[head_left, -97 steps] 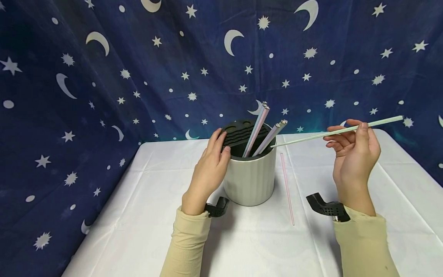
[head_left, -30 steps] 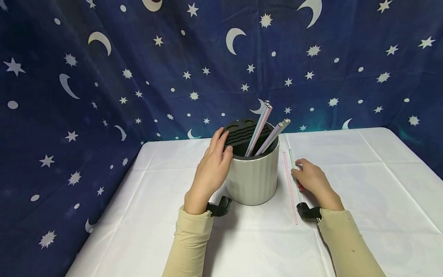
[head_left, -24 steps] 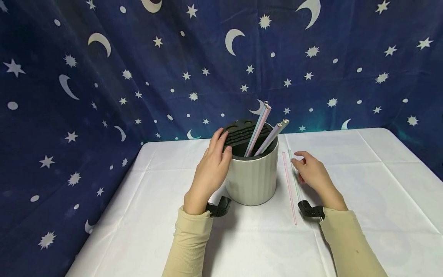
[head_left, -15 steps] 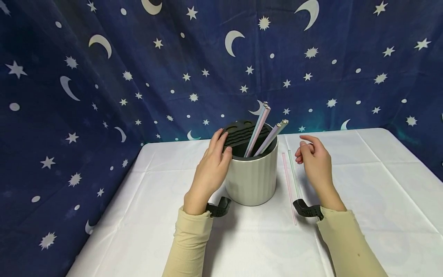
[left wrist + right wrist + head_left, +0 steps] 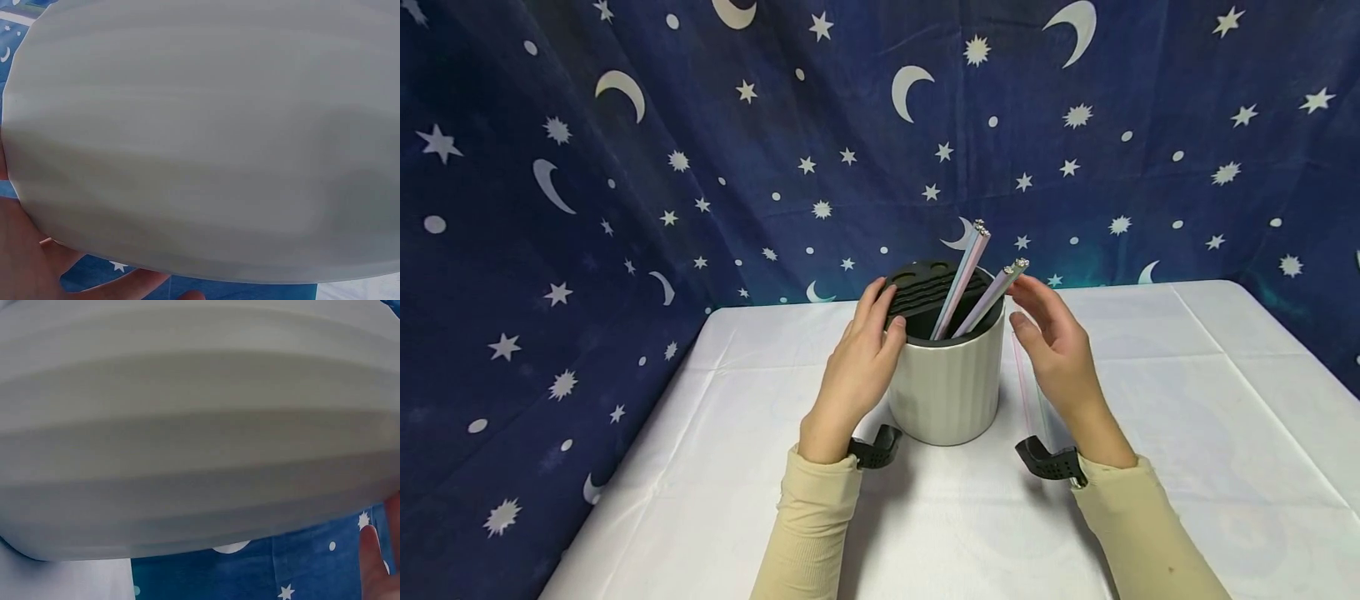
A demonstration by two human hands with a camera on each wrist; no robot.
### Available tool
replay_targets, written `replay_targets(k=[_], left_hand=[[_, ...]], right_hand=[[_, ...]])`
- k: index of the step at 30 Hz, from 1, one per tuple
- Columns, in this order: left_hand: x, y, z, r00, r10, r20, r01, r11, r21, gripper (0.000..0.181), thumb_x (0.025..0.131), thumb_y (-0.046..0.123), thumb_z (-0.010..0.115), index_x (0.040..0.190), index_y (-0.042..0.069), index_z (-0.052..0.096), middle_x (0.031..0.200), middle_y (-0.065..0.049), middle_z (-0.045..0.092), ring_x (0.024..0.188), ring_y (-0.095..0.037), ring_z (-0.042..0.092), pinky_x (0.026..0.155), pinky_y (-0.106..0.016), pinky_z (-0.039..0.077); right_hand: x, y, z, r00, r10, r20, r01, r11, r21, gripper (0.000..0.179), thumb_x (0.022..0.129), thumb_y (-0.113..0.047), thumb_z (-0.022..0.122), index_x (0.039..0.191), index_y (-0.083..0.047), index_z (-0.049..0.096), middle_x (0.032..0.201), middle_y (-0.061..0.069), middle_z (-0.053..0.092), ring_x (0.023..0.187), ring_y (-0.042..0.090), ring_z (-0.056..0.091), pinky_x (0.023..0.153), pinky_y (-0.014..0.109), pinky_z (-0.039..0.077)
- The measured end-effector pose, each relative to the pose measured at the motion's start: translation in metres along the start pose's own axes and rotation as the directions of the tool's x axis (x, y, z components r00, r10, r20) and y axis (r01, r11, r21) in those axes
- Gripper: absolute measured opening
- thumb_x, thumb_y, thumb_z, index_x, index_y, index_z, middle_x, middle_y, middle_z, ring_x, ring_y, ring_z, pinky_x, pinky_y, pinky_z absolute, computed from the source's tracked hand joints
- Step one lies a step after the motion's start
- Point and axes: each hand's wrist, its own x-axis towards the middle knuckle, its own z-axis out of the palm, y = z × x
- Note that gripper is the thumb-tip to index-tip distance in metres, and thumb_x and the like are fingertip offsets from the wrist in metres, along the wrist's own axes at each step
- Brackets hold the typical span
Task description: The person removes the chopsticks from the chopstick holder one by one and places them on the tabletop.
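A white ribbed utensil holder with a black slotted top stands mid-table. Several pastel chopsticks with silvery ends lean out of its opening in two bunches. Along the holder's left rim rests my left hand, fingers extended and a little spread. My right hand is at the right side, fingers reaching behind the rim and thumb apart from them; contact there is unclear. Partly behind this hand, a pink chopstick and a pale green chopstick lie on the table. Both wrist views are filled mostly by the holder's wall.
A white cloth covers the table. Dark blue fabric with moons and stars hangs behind it and along the left side. Black wrist cameras jut inward from both wrists, close to the holder.
My right hand held the green chopstick in the air, then laid it beside the pink one and let go. It has since moved up and left to the holder. My left hand stayed put.
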Motion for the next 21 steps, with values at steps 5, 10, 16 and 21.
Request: replay_targets(k=[5,10,16,21], left_hand=[[0.0,0.0,0.0,1.0,-0.006,0.0,0.006,1.0,0.001,0.051,0.094,0.045,0.021,0.142,0.027,0.024,0.144,0.023,0.006,0.129,-0.014,0.025,0.094,-0.048,0.032],[0.0,0.001,0.0,1.0,-0.008,-0.002,0.008,1.0,0.006,0.051,0.094,0.044,0.022,0.142,0.027,0.024,0.144,0.022,0.006,0.129,-0.014,0.025,0.094,-0.048,0.032],[0.0,0.001,0.002,1.0,-0.01,-0.01,0.01,1.0,0.021,0.049,0.095,0.041,0.022,0.142,0.027,0.024,0.144,0.022,0.007,0.128,-0.015,0.027,0.093,-0.048,0.033],[0.001,0.001,0.003,1.0,-0.006,-0.017,0.006,1.0,0.023,0.049,0.095,0.04,0.022,0.141,0.027,0.025,0.145,0.022,0.007,0.127,-0.015,0.029,0.091,-0.049,0.034]], right_hand=[[0.0,-0.019,0.009,0.996,-0.045,0.071,0.043,0.998,0.035,0.047,0.091,-0.002,0.046,0.136,-0.008,0.036,0.131,0.015,0.042,0.125,0.017,0.034,0.102,0.041,0.024],[0.0,-0.032,0.018,0.992,-0.036,0.119,0.046,0.996,-0.082,0.042,0.09,-0.006,0.049,0.132,-0.008,0.042,0.131,0.011,0.041,0.124,0.017,0.031,0.096,0.057,0.02],[0.0,-0.025,0.018,0.986,0.042,0.161,-0.012,0.983,-0.185,0.036,0.089,-0.022,0.056,0.124,-0.017,0.052,0.123,-0.003,0.045,0.117,0.014,0.038,0.094,0.054,0.027],[-0.001,-0.017,0.017,0.989,0.086,0.123,-0.053,0.968,-0.247,0.032,0.088,-0.03,0.056,0.116,-0.016,0.058,0.119,-0.002,0.044,0.11,0.014,0.041,0.089,0.05,0.033]])
